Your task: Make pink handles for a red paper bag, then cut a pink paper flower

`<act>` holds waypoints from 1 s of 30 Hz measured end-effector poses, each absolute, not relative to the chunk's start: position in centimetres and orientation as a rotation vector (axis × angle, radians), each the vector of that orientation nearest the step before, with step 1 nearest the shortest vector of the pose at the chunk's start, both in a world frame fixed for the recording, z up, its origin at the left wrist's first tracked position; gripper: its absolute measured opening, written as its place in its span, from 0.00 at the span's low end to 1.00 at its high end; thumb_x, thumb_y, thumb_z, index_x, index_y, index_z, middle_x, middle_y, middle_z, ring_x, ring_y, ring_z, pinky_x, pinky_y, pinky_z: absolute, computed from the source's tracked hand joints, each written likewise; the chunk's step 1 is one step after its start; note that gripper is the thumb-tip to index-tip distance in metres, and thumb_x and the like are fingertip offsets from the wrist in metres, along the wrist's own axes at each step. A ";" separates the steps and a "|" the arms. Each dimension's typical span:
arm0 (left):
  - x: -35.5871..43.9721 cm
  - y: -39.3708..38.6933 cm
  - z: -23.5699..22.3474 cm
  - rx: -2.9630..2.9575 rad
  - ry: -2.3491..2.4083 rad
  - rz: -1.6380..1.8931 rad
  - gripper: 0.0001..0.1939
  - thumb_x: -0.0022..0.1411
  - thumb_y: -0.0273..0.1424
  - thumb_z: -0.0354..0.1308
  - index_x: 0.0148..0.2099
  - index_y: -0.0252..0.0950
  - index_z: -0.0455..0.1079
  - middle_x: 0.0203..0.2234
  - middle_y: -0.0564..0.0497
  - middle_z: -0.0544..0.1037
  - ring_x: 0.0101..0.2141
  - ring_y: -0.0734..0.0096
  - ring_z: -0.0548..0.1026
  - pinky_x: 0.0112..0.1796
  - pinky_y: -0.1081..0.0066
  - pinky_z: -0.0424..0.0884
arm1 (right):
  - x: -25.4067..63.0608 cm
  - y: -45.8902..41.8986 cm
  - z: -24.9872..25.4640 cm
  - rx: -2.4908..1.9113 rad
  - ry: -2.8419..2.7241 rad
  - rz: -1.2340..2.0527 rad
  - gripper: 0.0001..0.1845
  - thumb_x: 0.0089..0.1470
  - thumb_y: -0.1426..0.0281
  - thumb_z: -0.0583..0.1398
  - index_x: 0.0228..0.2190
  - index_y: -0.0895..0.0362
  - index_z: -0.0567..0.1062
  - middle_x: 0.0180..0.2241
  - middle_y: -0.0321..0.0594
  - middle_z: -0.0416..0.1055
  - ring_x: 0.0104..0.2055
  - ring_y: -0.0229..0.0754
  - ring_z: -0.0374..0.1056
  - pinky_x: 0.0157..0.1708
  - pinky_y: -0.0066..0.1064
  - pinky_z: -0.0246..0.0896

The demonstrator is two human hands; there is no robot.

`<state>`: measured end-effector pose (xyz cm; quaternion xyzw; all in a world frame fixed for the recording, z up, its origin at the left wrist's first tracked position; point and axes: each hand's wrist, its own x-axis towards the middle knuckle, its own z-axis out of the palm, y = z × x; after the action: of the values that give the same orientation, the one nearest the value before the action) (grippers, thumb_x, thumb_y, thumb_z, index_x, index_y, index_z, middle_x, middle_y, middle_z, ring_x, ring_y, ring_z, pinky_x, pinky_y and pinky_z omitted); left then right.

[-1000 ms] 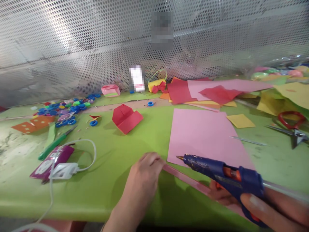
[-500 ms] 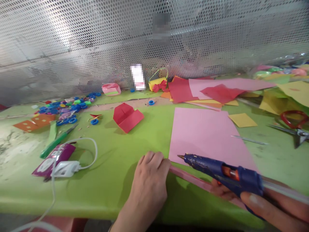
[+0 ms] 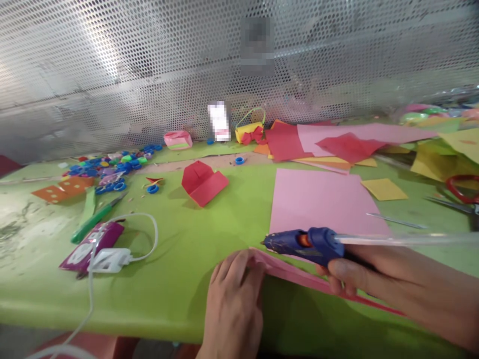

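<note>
1. Glue gun, dark blue, sits in the right hand, which is closed around it; the nozzle points left, just above the left end of a folded pink strip. Whether the nozzle touches the paper, I cannot tell.
2. A clear glue stick juts out of the gun's rear, toward the right edge of the view.
3. The left hand pinches the strip's left end, fingers curled over it near the front of the green table.
4. From there the strip slants down to the right, passing by the right hand's lower fingertips; whether they grip it is unclear.
5. Behind the gun, a large pink sheet lies flat, partly covered by the gun and the right hand.
6. To the right of that sheet are a yellow square, a thin metal rod and red-handled scissors, cut off by the frame edge.
7. Beyond the left hand, a folded red paper piece stands partly open.
8. Farther left lie a green-handled cutter and a purple packet, with a white adapter against it.
</note>
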<state>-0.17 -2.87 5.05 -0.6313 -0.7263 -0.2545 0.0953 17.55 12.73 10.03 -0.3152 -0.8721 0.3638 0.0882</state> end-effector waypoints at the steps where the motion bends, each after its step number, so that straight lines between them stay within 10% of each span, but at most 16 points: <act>1: -0.2 -2.8 5.0 -1.860 -2.162 -0.742 0.12 0.60 0.21 0.49 0.41 0.37 0.72 0.40 0.46 0.78 0.38 0.60 0.76 0.36 0.60 0.75 | 16.9 12.7 10.6 -0.861 -2.647 1.134 0.24 0.55 0.50 0.52 0.36 0.52 0.80 0.35 0.41 0.80 0.44 0.50 0.73 0.46 0.38 0.69; 11: -0.1 -2.8 4.7 -1.846 -2.167 -0.791 0.13 0.57 0.20 0.50 0.40 0.36 0.73 0.38 0.44 0.77 0.36 0.61 0.76 0.36 0.62 0.77 | 15.7 12.7 9.8 -0.642 -2.680 1.358 0.23 0.56 0.60 0.57 0.54 0.40 0.69 0.51 0.28 0.72 0.54 0.50 0.67 0.52 0.33 0.64; 30: 0.1 -2.7 4.8 -1.842 -2.194 -0.848 0.12 0.61 0.21 0.51 0.43 0.35 0.72 0.38 0.45 0.75 0.37 0.60 0.71 0.36 0.59 0.73 | 14.4 12.7 10.9 -0.698 -2.803 1.218 0.25 0.57 0.52 0.51 0.51 0.46 0.73 0.47 0.33 0.75 0.50 0.52 0.70 0.51 0.38 0.65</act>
<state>0.06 -2.69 4.84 -0.6147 -0.7322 -0.2830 0.0771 14.36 12.69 10.95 -0.2225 -0.8942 0.3885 0.0034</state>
